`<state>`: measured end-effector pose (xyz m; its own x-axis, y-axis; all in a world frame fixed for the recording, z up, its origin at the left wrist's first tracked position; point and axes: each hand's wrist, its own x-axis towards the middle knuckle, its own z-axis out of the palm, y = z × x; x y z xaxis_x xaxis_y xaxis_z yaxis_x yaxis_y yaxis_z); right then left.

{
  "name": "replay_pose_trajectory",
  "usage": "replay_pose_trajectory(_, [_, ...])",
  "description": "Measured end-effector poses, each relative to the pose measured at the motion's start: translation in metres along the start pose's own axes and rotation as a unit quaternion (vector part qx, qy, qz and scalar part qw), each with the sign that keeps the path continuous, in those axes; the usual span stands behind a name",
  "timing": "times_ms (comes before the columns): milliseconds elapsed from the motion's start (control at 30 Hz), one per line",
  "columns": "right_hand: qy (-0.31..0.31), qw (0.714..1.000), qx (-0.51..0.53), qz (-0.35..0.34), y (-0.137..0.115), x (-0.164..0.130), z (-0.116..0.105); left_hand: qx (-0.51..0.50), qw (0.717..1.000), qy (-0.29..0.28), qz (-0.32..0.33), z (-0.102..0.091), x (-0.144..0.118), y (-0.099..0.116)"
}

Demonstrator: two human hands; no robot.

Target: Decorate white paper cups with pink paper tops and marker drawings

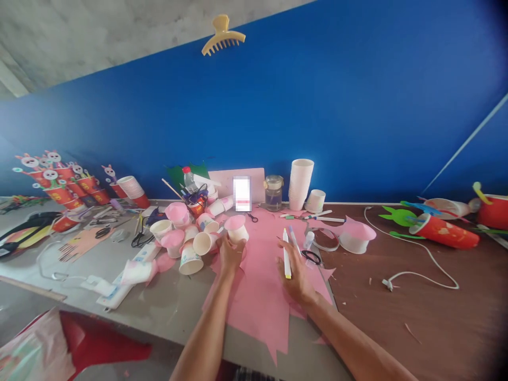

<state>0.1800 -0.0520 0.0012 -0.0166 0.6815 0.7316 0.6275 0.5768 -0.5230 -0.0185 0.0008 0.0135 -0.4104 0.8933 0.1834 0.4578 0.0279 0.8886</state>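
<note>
My left hand has its fingers round the lower part of a small white paper cup with a pink paper top. Beside that hand, several more paper cups lie or stand in a cluster, among them a tipped cup and a patterned cup. In my right hand is a white marker with yellow ends, held upright over the pink paper. Close to the right hand lie a black-handled pair of scissors and a small glue bottle.
A phone with a blurred screen stands at the back, near a glass jar and a tall stack of white cups. On the right lie a white cable and a red cup. A power strip lies left.
</note>
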Motion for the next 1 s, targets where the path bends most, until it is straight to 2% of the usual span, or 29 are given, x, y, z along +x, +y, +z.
replay_pose_trajectory(233, [-0.009,1.000,0.015,0.011,0.003,-0.001,0.003,0.096,0.994,0.029,0.046,-0.001,0.003,-0.010])
replay_pose_trajectory(367, [-0.007,1.000,0.016,0.000,0.004,-0.003,0.005,0.138,0.988,0.050,0.038,0.001,0.005,-0.017])
replay_pose_trajectory(567, [-0.016,0.999,0.022,0.026,0.006,-0.005,0.009,0.162,0.983,0.077,0.027,0.005,0.005,-0.023])
replay_pose_trajectory(767, [-0.017,1.000,0.016,0.014,0.004,-0.004,0.006,0.191,0.976,0.102,0.010,0.007,0.001,-0.021])
replay_pose_trajectory(1000, [-0.018,1.000,0.015,0.007,0.005,-0.004,0.008,0.151,0.979,0.135,0.008,0.008,-0.003,-0.017])
